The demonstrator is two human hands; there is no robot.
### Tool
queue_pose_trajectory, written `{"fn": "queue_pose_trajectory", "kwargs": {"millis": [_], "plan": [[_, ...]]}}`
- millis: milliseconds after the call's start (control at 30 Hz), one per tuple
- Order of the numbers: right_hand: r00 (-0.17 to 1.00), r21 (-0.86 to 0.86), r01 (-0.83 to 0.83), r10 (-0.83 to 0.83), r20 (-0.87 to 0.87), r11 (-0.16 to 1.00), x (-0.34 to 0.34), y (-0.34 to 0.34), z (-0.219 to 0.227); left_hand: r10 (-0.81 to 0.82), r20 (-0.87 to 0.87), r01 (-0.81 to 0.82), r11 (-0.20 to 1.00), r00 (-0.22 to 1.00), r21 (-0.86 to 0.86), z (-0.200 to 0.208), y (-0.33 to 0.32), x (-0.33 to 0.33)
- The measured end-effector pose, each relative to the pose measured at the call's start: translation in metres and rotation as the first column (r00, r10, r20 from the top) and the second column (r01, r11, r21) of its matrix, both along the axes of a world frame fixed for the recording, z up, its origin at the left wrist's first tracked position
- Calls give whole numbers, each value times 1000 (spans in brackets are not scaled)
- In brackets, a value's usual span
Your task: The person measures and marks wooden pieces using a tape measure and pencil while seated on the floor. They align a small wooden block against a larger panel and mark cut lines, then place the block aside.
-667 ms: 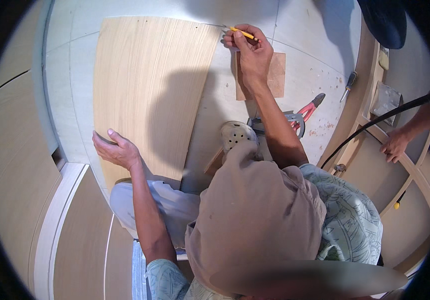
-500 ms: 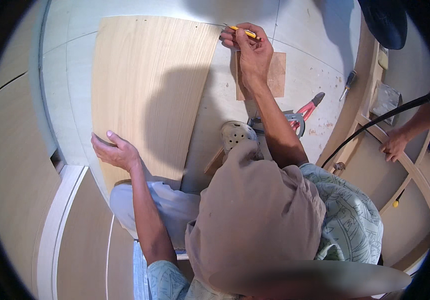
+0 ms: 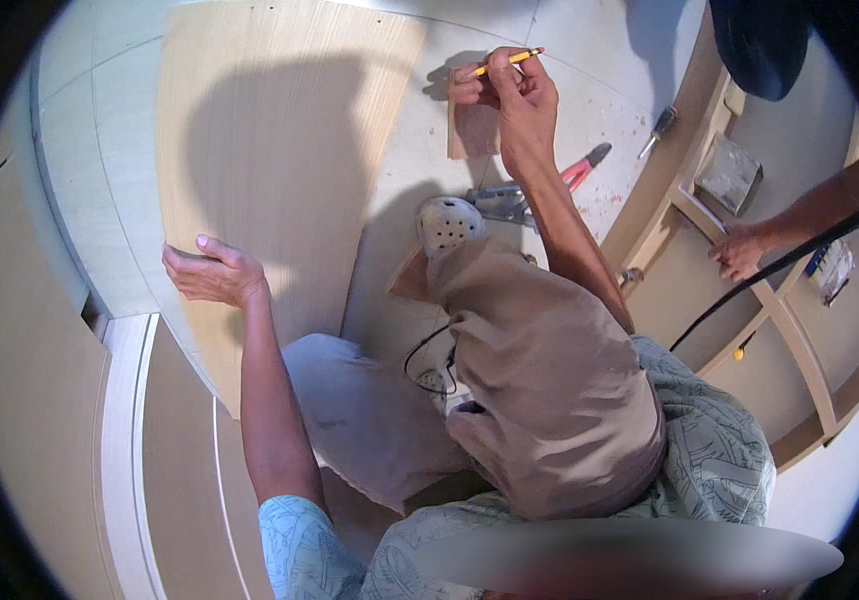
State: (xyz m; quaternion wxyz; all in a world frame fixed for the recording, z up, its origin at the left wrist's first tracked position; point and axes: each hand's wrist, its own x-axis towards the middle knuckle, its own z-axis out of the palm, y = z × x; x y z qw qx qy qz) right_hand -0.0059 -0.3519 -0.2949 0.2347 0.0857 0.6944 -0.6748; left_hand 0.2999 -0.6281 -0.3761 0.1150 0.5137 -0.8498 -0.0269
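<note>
A yellow pencil (image 3: 506, 64) is pinched between the thumb and fingers of my right hand (image 3: 518, 95), raised to the right of the board's far end. Below that hand lies a small square of brown wood (image 3: 472, 135), partly covered by it. The long pale wooden board (image 3: 295, 170) stretches away from me, with my head's shadow on it and a few small dark marks by its far edge. At the board's left edge rests my left hand (image 3: 215, 272), thumb raised and fingers loosely extended, gripping nothing visible.
Red-handled pliers (image 3: 586, 167) and a grey metal tool (image 3: 500, 203) lie beyond my right shoe (image 3: 450, 225). A screwdriver (image 3: 658, 132) lies farther right. Another person's hand (image 3: 740, 252) touches a wooden frame (image 3: 790, 330) at right, near a black cable (image 3: 750, 288).
My right hand has drawn away from the board's far right corner, and the pencil has swung to point back toward the left. My legs have shifted; the other person's hand moved along the frame.
</note>
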Motion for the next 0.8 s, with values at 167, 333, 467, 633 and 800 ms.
{"fn": "queue_pose_trajectory", "kwargs": {"millis": [167,333,467,633,800], "plan": [[989,78,-70,59,134,994,8,21,26,12,49,-13,1000,999,23,-1,-2,-1],[952,8,-262,257,164,965,-5,28,48,7,31,-8,1000,999,21,0,1,0],[939,-161,-309,327,108,938,-5,34,83,-22,-1,22,1000,1000,-19,-1,2,0],[974,-302,-226,222,-48,926,27,69,111,-16,44,16,1000,999,1,-2,1,1],[979,-300,-146,93,-183,943,70,109,134,-82,-164,163,802,983,575,52,-29,-26]]}}
